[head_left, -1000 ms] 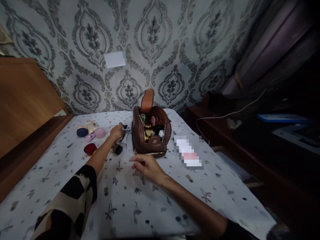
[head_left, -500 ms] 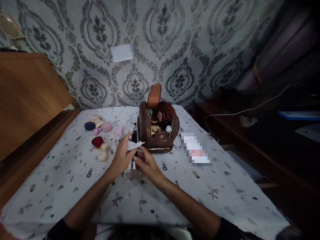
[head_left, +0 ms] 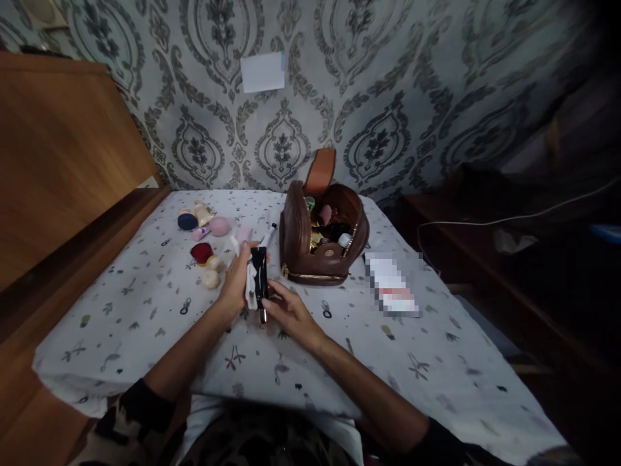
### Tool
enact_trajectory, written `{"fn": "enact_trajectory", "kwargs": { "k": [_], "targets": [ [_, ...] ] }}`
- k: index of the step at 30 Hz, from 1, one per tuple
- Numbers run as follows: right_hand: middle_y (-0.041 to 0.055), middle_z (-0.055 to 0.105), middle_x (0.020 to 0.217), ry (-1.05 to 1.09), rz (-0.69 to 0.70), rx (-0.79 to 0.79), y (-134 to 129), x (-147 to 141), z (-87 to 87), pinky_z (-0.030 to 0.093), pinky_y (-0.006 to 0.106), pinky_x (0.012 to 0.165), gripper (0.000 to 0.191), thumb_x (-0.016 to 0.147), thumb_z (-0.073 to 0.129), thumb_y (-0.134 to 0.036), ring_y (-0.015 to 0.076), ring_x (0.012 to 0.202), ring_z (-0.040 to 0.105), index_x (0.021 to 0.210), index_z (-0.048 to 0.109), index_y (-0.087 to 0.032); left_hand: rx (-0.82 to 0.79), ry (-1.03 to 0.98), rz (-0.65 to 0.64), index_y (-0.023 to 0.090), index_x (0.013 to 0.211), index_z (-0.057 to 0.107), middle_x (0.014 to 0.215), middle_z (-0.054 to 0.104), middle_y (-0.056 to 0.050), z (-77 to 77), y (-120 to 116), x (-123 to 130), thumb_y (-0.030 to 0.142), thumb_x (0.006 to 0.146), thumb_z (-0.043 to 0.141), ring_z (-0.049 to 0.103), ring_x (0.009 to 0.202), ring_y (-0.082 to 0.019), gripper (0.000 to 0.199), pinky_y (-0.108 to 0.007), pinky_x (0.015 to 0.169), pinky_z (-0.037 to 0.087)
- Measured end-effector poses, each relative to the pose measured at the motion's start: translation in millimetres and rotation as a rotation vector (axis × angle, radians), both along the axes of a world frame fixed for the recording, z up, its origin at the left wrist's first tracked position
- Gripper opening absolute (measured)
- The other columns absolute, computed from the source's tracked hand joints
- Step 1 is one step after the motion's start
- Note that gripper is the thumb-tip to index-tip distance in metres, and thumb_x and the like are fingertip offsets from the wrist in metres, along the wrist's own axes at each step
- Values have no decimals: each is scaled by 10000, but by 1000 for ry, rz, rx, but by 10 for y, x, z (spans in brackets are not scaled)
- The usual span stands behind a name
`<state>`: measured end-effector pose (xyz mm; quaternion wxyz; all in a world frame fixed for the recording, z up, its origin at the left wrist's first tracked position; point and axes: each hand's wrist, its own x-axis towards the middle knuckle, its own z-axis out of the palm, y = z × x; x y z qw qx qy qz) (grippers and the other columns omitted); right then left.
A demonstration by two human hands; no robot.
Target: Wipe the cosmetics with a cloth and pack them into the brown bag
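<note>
Between my hands is a black tube with a shiny metallic cap pointing down. My left hand is wrapped round its left side together with a crumpled white tissue. The fingers of my right hand press on the tube's lower right side near the cap. Just beyond the hands stands an open brown bag with small cosmetic items inside. A white pen-like tube and a pink tube lie behind my left hand.
At the left of the patterned tablecloth lie a navy round item, a pink round item, a red round item and cream puffs. A blurred-out flat object lies right of the bag.
The view has shifted, so the bag and table appear farther right and higher. The tissue has moved off the tube to its left side, and more of the black tube shows.
</note>
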<state>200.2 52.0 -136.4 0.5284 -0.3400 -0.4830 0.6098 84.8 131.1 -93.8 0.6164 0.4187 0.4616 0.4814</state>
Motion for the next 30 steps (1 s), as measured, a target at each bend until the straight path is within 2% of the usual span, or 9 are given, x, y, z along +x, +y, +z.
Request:
{"fn": "enact_trajectory", "kwargs": {
  "k": [2, 4, 8, 11, 14, 17, 22, 25, 30],
  "targets": [
    [13, 597, 905, 27, -68, 4, 22, 5, -6, 571, 274, 594, 457, 787, 733, -475, 146, 735, 592, 1160, 600, -247, -74, -20, -101, 135, 1026, 706, 838, 726, -87, -32, -137, 62, 769, 793, 508, 685, 754, -218, 703, -278, 616, 521],
    [-1, 603, 870, 68, -170, -10, 39, 20, -7, 563, 251, 577, 428, 744, 776, -455, 141, 724, 596, 1067, 593, -243, -62, 17, -194, 140, 990, 717, 801, 723, -87, -64, -262, 89, 741, 801, 533, 690, 793, -240, 657, -289, 638, 525],
    [-38, 575, 762, 195, -313, -83, 65, 58, -14, 524, 205, 491, 429, 687, 809, -482, 104, 608, 554, 839, 506, -218, 200, 84, -242, 192, 1146, 669, 991, 726, -72, -147, -403, 66, 537, 819, 675, 635, 1082, -234, 475, -289, 893, 496],
    [-32, 576, 778, 185, -267, -107, 66, 70, -19, 549, 220, 496, 437, 676, 813, -488, 106, 629, 570, 777, 499, -202, 235, 87, -242, 196, 1216, 624, 1042, 712, -58, -192, -413, 48, 462, 793, 728, 643, 1031, -201, 510, -283, 890, 493],
    [-33, 574, 735, 129, -157, -83, 52, 57, -22, 571, 250, 513, 434, 675, 821, -481, 110, 614, 583, 758, 506, -195, 120, 13, -157, 188, 1163, 626, 917, 710, -32, -169, -386, 46, 472, 752, 760, 667, 831, -176, 517, -266, 734, 522],
    [-43, 566, 666, 73, 4, -96, 31, 30, -40, 560, 255, 505, 451, 676, 825, -482, 102, 548, 578, 730, 487, -189, 75, -125, -90, 180, 1087, 627, 826, 694, -19, -84, -337, 23, 515, 741, 757, 670, 743, -165, 498, -257, 671, 530],
    [-39, 582, 668, -3, 211, -160, 1, -4, -81, 551, 270, 540, 471, 690, 804, -517, 111, 548, 608, 735, 477, -181, 3, -313, -132, 175, 1043, 615, 631, 603, 34, -9, -242, -63, 565, 752, 730, 584, 537, -102, 500, -200, 521, 475],
    [-39, 581, 715, -42, 198, -164, -10, -25, -73, 533, 256, 544, 485, 658, 832, -494, 103, 580, 595, 759, 475, -181, 40, -343, -138, 193, 938, 595, 552, 540, 58, -25, -221, -81, 580, 802, 676, 498, 455, -81, 418, -181, 464, 423],
    [-61, 569, 731, -87, 52, -145, -33, -58, -24, 421, 176, 498, 566, 545, 915, -370, 73, 603, 516, 801, 437, -204, 39, -425, -76, 195, 857, 597, 562, 541, 38, 11, -212, -75, 608, 836, 624, 508, 470, -89, 415, -179, 460, 419]
  ]
}}
